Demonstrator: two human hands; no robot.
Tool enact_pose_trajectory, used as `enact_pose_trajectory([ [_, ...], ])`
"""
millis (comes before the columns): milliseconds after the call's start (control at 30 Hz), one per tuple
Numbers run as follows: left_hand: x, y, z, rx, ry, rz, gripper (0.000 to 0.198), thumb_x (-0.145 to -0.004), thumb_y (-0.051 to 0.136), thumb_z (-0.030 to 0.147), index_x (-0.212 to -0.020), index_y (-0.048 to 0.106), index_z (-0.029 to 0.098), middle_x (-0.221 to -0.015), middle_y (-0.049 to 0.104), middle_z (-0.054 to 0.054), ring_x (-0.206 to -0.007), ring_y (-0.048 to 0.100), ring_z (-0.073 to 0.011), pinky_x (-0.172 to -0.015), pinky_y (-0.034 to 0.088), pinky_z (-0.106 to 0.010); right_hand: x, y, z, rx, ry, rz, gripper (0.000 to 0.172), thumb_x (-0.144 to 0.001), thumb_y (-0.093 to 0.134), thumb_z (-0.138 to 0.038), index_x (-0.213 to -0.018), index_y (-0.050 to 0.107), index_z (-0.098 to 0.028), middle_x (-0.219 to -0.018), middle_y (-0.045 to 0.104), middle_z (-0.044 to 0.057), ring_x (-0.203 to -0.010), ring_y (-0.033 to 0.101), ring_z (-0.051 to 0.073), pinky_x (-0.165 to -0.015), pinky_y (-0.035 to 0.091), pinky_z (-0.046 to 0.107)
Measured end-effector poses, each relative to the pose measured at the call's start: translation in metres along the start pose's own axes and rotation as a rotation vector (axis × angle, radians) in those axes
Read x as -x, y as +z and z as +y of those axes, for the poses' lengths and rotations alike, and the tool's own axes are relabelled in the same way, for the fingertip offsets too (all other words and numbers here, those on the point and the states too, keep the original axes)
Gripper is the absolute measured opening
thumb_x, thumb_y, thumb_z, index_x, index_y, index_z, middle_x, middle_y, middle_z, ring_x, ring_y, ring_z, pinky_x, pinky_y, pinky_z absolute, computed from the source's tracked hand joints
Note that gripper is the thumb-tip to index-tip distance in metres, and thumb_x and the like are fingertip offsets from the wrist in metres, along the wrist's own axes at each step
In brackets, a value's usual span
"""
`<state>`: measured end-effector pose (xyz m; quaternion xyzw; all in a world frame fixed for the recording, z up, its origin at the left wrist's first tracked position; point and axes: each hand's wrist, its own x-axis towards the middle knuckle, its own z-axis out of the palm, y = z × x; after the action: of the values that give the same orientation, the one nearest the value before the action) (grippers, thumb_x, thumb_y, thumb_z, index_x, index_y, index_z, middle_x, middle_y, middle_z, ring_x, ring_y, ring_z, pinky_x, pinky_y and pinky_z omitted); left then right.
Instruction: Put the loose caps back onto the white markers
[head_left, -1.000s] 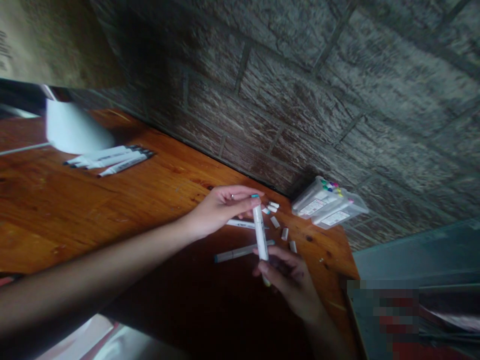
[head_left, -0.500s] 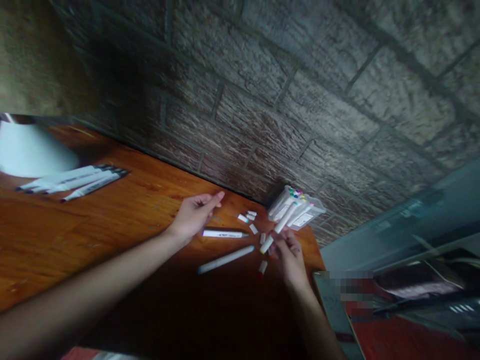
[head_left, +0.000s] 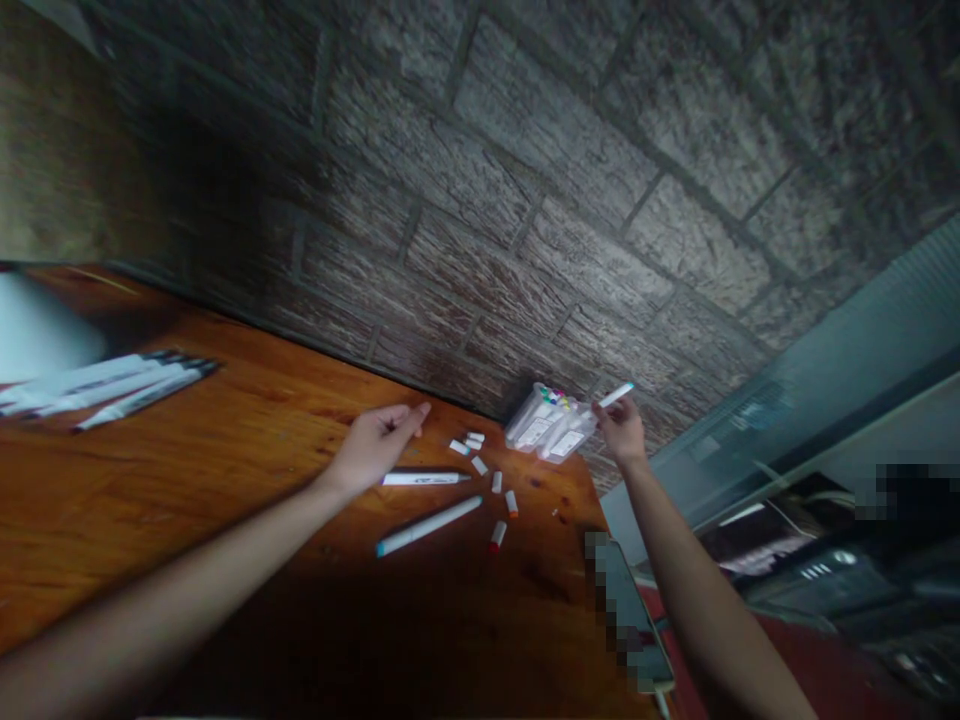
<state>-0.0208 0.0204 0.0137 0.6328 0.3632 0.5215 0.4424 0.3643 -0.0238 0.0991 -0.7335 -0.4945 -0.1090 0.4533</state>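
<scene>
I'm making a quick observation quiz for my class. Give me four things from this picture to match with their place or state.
Things
1. Left hand
2. Clear cases
3. Right hand
4. Dark-ended markers

Places and states
A. Beside the white lamp base
B. Holding a blue-tipped marker
C. Curled, with no marker visible in it
D. By the brick wall

Right pairs: 1-C, 2-D, 3-B, 4-A

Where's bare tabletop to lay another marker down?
Bare tabletop shows between the marker pile and the left hand. It's crowded to that hand's right: two loose markers, scattered caps, then cases. The tabletop's near side is too dark to judge.
</scene>
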Motion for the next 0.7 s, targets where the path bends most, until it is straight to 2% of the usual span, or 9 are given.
enact_pose_trajectory([
  [100, 0.0, -0.001, -0.003, -0.101, 0.092, -0.054, 0.041, -0.09, 0.052, 0.052, -0.069, 0.06, 0.017, -0.056, 0.048, 0.004, -0.053, 0.043, -0.0116, -0.054, 0.031, -0.022, 0.003, 0.01, -0.005, 0.022, 0.043, -0.058, 0.038, -0.073, 0.068, -0.05, -0.09, 0.068, -0.016, -0.066, 0.07, 0.006, -0.053, 0.062, 0.019, -0.056, 0.044, 0.029],
  [167, 0.002, -0.002, -0.005, -0.194, 0.13, -0.114, 0.037, -0.091, 0.052, 0.048, -0.076, 0.065, 0.017, -0.059, 0.053, 0.003, -0.055, 0.046, -0.0123, -0.056, 0.032, -0.023, 0.008, 0.009, -0.01, 0.03, 0.06, -0.076, 0.034, -0.071, 0.071, -0.046, -0.086, 0.07, -0.016, -0.067, 0.071, 0.009, -0.057, 0.065, 0.022, -0.06, 0.046, 0.031],
  [267, 0.006, -0.004, -0.008, -0.334, 0.169, -0.249, 0.026, -0.089, 0.058, 0.04, -0.079, 0.07, 0.02, -0.061, 0.059, 0.002, -0.059, 0.05, -0.0136, -0.06, 0.033, -0.024, 0.023, 0.0, -0.018, 0.012, 0.052, -0.053, 0.043, -0.075, 0.068, -0.048, -0.1, 0.071, -0.013, -0.085, 0.075, 0.015, -0.065, 0.067, 0.024, -0.068, 0.048, 0.034],
  [333, 0.009, -0.004, -0.009, -0.407, 0.188, -0.347, 0.019, -0.086, 0.062, 0.035, -0.077, 0.071, 0.021, -0.066, 0.064, 0.0, -0.063, 0.054, -0.0152, -0.063, 0.034, -0.025, 0.042, -0.002, -0.025, -0.041, 0.018, -0.046, 0.051, -0.082, 0.06, -0.052, -0.113, 0.067, -0.012, -0.099, 0.075, 0.017, -0.071, 0.068, 0.022, -0.071, 0.05, 0.034],
  [367, 0.01, -0.005, -0.01, -0.437, 0.195, -0.394, 0.017, -0.085, 0.064, 0.034, -0.076, 0.072, 0.021, -0.068, 0.066, -0.001, -0.065, 0.056, -0.0162, -0.064, 0.035, -0.026, 0.054, 0.001, -0.029, -0.081, -0.003, -0.067, 0.051, -0.085, 0.056, -0.053, -0.114, 0.067, -0.012, -0.101, 0.075, 0.017, -0.074, 0.068, 0.022, -0.07, 0.05, 0.032],
  [467, 0.013, -0.006, -0.012, -0.503, 0.201, -0.509, 0.013, -0.083, 0.067, 0.029, -0.075, 0.072, 0.021, -0.073, 0.068, -0.003, -0.072, 0.06, -0.0194, -0.07, 0.038, -0.028, 0.097, 0.02, -0.042, -0.19, -0.058, -0.202, 0.045, -0.087, 0.054, -0.054, -0.099, 0.071, -0.014, -0.09, 0.076, 0.012, -0.067, 0.066, 0.018, -0.062, 0.05, 0.027],
  [533, 0.013, -0.007, -0.014, -0.528, 0.199, -0.561, 0.011, -0.083, 0.067, 0.027, -0.075, 0.072, 0.02, -0.079, 0.069, -0.005, -0.08, 0.062, -0.0211, -0.077, 0.041, -0.029, 0.123, 0.036, -0.048, -0.237, -0.063, -0.261, 0.044, -0.09, 0.053, -0.052, -0.101, 0.072, -0.014, -0.082, 0.075, 0.009, -0.055, 0.06, 0.015, -0.053, 0.046, 0.026],
  [633, 0.013, -0.006, -0.013, -0.538, 0.199, -0.605, 0.012, -0.086, 0.064, 0.027, -0.081, 0.072, 0.019, -0.089, 0.069, -0.007, -0.091, 0.062, -0.0222, -0.086, 0.042, -0.03, 0.151, 0.051, -0.053, -0.295, -0.074, -0.291, 0.039, -0.092, 0.054, -0.047, -0.099, 0.073, -0.014, -0.073, 0.073, 0.006, -0.056, 0.06, 0.016, -0.054, 0.044, 0.025],
  [700, 0.012, -0.005, -0.009, -0.532, 0.207, -0.608, 0.017, -0.091, 0.059, 0.03, -0.088, 0.071, 0.018, -0.092, 0.068, -0.007, -0.092, 0.061, -0.0209, -0.085, 0.043, -0.029, 0.161, 0.053, -0.054, -0.339, -0.103, -0.327, 0.035, -0.093, 0.056, -0.045, -0.095, 0.073, -0.015, -0.071, 0.071, 0.004, -0.058, 0.06, 0.016, -0.055, 0.044, 0.025],
])
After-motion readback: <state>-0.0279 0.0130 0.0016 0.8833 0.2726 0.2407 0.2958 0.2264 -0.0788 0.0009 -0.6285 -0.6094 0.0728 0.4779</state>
